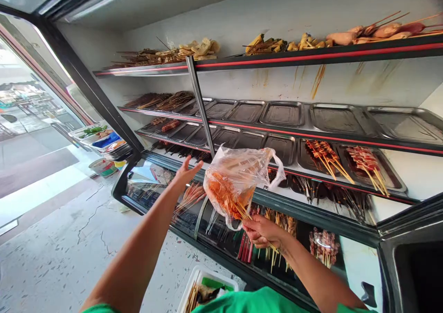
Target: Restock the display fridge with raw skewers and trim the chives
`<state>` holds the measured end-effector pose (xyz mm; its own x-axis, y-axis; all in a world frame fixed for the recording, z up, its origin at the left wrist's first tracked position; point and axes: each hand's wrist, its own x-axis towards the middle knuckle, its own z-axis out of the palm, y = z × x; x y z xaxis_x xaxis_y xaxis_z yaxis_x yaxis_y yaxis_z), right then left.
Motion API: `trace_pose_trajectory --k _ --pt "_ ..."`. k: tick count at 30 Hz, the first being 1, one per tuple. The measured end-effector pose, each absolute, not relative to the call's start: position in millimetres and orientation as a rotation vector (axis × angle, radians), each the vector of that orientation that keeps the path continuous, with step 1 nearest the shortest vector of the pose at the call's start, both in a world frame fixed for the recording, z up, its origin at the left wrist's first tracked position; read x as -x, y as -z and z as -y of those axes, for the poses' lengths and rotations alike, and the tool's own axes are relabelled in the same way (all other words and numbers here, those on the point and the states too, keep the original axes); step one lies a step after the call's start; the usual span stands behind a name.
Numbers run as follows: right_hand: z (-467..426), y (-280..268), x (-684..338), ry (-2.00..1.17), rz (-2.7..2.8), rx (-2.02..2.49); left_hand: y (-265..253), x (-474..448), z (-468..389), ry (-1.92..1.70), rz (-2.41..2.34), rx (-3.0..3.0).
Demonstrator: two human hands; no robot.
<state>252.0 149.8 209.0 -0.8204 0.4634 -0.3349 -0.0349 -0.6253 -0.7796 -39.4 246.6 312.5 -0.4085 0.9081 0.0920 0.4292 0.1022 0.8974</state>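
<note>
My right hand [261, 231] is closed around a bundle of wooden skewers [242, 209], whose sticks run out below the fist. The orange-red food [221, 191] on those skewers sits inside a thin clear plastic bag [238, 161]. One bag handle [278, 170] hangs loose on the right side. To the left of the bag, my left hand [188, 171] is held with thumb and fingers apart and nothing in it. A small gap separates it from the bag, and it is near the lower front edge of the display case.
Metal trays [282, 114] line the middle shelves. Meat skewers [363, 161] lie on trays at right; more food skewers [199, 49] rest on the top shelf. A metal post [200, 105] stands mid-case. Below me is a white bin [194, 276] with skewers. Stacked containers [107, 142] stand left.
</note>
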Motion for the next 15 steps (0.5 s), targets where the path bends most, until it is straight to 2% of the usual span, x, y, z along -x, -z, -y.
trace_pose_trajectory --k 5,15 --pt "-155.4 -226.5 -274.7 -2.589 1.256 0.82 -250.1 24.5 -236.2 -1.109 -1.403 -0.929" --pt "-161.4 -267.5 -311.3 -2.774 1.213 0.996 -210.8 29.7 -262.3 -1.154 -1.0 -0.608"
